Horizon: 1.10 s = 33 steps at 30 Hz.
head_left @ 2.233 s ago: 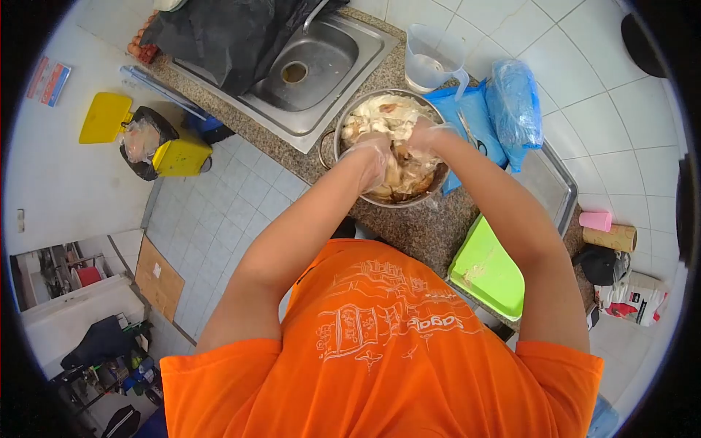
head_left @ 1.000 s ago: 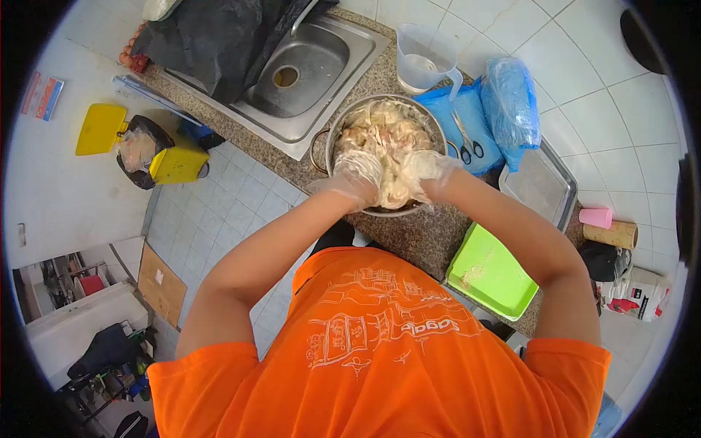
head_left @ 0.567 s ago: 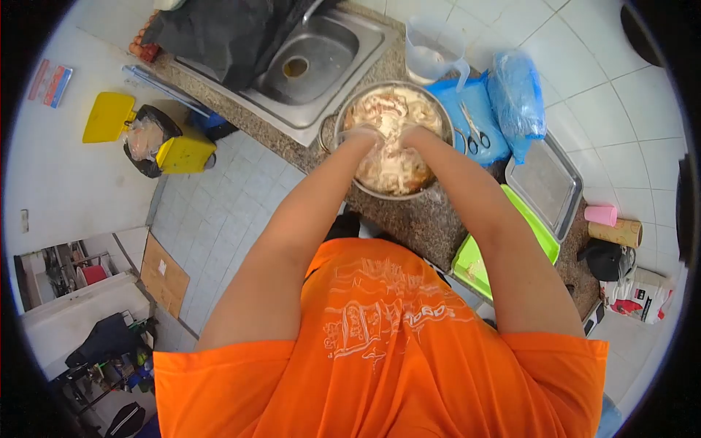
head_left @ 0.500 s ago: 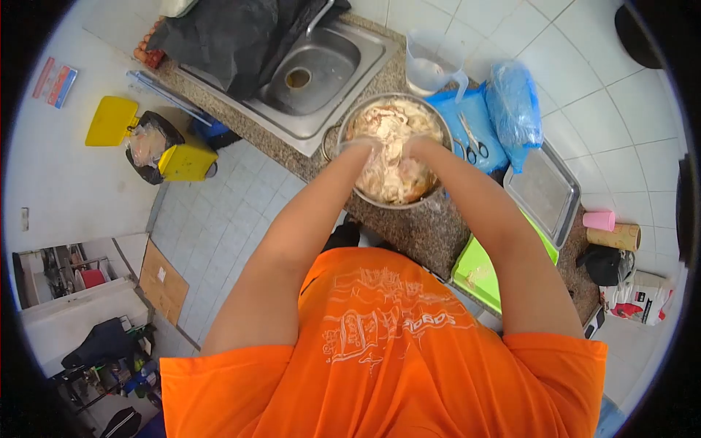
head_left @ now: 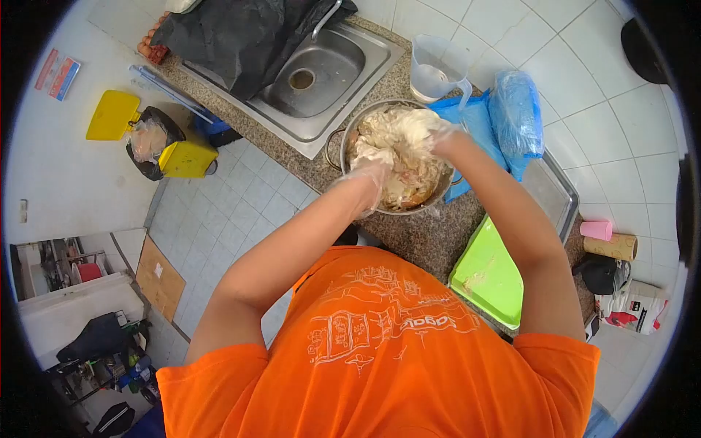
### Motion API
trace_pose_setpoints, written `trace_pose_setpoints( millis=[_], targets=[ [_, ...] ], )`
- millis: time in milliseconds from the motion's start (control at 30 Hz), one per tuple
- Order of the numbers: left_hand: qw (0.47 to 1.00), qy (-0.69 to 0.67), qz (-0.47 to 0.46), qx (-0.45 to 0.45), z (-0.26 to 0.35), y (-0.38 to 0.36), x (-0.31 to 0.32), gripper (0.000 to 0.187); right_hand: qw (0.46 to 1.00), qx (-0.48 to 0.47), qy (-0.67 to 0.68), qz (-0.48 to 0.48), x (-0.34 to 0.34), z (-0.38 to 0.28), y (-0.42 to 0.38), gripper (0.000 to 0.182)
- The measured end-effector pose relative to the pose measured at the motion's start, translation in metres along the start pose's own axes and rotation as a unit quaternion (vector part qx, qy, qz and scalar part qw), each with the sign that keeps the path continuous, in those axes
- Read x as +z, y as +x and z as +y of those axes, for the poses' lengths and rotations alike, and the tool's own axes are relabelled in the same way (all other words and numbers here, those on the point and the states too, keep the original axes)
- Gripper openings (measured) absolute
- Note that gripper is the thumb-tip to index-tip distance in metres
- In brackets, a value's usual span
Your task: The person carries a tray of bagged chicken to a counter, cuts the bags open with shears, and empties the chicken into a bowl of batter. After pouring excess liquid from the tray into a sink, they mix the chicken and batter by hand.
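Observation:
A round metal pot (head_left: 437, 198) stands on the granite counter beside the sink. Pale, creamy food pieces (head_left: 401, 164) fill it, with browner bits near the lower rim. My left hand (head_left: 371, 175), in a clear plastic glove, is in the food at the pot's lower left; its fingers are sunk in the mixture. At the upper right of the pot, my right hand (head_left: 440, 139), also in a clear glove, touches a pale, coated mass. Its fingers are blurred and covered by the mixture.
The steel sink (head_left: 321, 73) is at the upper left, partly under black plastic (head_left: 226, 44). A clear jug (head_left: 431, 73), blue bags (head_left: 515, 117), a metal tray (head_left: 561, 191) and a green tray (head_left: 493, 274) lie right of the pot. A yellow bin (head_left: 188, 157) stands on the floor.
My hands have moved apart: the left lower and toward me, the right up and outward. The food has shifted into a pale heap at the top. The right arm now hides the scissors.

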State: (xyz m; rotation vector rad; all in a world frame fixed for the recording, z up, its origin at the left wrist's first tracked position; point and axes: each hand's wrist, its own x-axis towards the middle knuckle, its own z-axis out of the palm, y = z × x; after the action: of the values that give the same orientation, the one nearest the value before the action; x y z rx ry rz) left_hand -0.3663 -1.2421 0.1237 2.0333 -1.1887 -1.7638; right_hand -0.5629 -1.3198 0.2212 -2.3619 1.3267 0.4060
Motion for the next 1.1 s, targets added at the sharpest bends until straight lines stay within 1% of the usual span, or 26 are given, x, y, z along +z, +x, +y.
trace_pose_setpoints(
  millis=[33, 67, 133, 200, 267, 300, 333, 367, 400, 467, 500, 533, 600, 667, 700, 733, 800, 833, 900, 967, 1033, 1067, 1100],
  targets=[
    [0.981, 0.183, 0.045, 0.038, 0.0, -0.007, -0.006, 0.049, 1.0, 0.021, -0.006, 0.002, 0.014, 0.003, 0.011, 0.04],
    [0.995, 0.087, 0.056, 0.005, 0.007, -0.012, -0.005, 0.049, 0.999, 0.048, -0.012, 0.002, 0.03, 0.002, 0.024, 0.04],
    [0.999, 0.016, 0.051, -0.01, 0.018, -0.01, -0.01, 0.049, 0.996, 0.093, -0.013, -0.009, 0.058, -0.002, 0.046, 0.041],
    [0.999, -0.012, 0.018, -0.029, 0.021, 0.018, -0.013, 0.05, 0.987, 0.157, 0.013, -0.041, 0.083, -0.012, 0.073, 0.036],
    [0.997, 0.026, -0.049, -0.047, 0.0, 0.081, -0.014, 0.051, 0.982, 0.14, -0.044, -0.121, 0.093, -0.013, 0.101, 0.033],
    [0.991, 0.072, -0.099, -0.058, -0.019, 0.119, -0.014, 0.052, 0.972, 0.092, -0.114, -0.183, 0.091, -0.007, 0.115, 0.034],
    [0.97, 0.219, -0.108, -0.011, 0.001, 0.107, -0.02, 0.05, 0.955, 0.064, -0.174, -0.231, 0.099, 0.009, 0.132, 0.034],
    [0.925, 0.362, -0.113, 0.037, 0.023, 0.094, -0.025, 0.049, 0.933, 0.03, -0.23, -0.275, 0.108, 0.026, 0.149, 0.035],
    [0.857, 0.495, -0.114, 0.085, 0.041, 0.084, -0.029, 0.049, 0.931, 0.012, -0.233, -0.282, 0.091, 0.026, 0.145, 0.034],
    [0.937, 0.336, -0.087, 0.031, 0.045, 0.092, -0.023, 0.049, 0.946, -0.005, -0.201, -0.255, 0.049, 0.013, 0.117, 0.031],
    [0.966, 0.246, -0.082, 0.009, 0.046, 0.093, -0.022, 0.048, 0.955, -0.008, -0.173, -0.241, 0.033, 0.009, 0.102, 0.03],
    [0.981, 0.174, -0.084, -0.001, 0.047, 0.085, -0.024, 0.048, 0.965, -0.02, -0.142, -0.221, 0.014, 0.004, 0.082, 0.029],
    [0.99, 0.099, -0.1, -0.007, 0.053, 0.058, -0.028, 0.047, 0.977, -0.069, -0.077, -0.187, -0.021, -0.009, 0.036, 0.027],
    [0.984, 0.139, -0.111, 0.019, 0.064, 0.01, -0.037, 0.047, 0.981, -0.114, -0.029, -0.152, -0.045, -0.021, -0.008, 0.025],
    [0.971, 0.201, -0.119, 0.047, 0.069, -0.017, -0.042, 0.048, 0.981, -0.129, -0.013, -0.142, -0.05, -0.028, -0.028, 0.024],
    [0.948, 0.278, -0.129, 0.09, 0.073, -0.043, -0.046, 0.048, 0.983, -0.12, -0.024, -0.139, -0.045, -0.032, -0.043, 0.024],
    [0.873, 0.424, -0.154, 0.185, 0.074, -0.075, -0.049, 0.05, 0.984, -0.104, -0.047, -0.135, -0.035, -0.038, -0.07, 0.026],
    [0.842, 0.469, -0.165, 0.209, 0.074, -0.087, -0.048, 0.051, 0.982, -0.118, -0.109, -0.1, -0.02, -0.036, -0.077, 0.028],
    [0.822, 0.534, -0.167, 0.105, 0.081, -0.1, -0.037, 0.047, 0.961, -0.145, -0.232, -0.029, 0.034, -0.019, -0.077, 0.033],
    [0.809, 0.557, -0.16, 0.102, 0.048, -0.059, -0.022, 0.046, 0.978, -0.064, -0.187, -0.071, 0.068, -0.009, -0.062, 0.039],
    [0.788, 0.577, -0.18, 0.119, 0.062, -0.069, -0.03, 0.05, 0.982, 0.045, -0.107, -0.149, 0.09, -0.009, -0.045, 0.045],
    [0.774, 0.599, -0.175, 0.103, 0.073, -0.074, -0.028, 0.051, 0.979, 0.077, -0.091, -0.168, 0.096, -0.011, -0.039, 0.048],
    [0.759, 0.624, -0.165, 0.09, 0.085, -0.074, -0.025, 0.052, 0.977, 0.084, -0.102, -0.169, 0.1, -0.023, -0.03, 0.049]
  ],
)
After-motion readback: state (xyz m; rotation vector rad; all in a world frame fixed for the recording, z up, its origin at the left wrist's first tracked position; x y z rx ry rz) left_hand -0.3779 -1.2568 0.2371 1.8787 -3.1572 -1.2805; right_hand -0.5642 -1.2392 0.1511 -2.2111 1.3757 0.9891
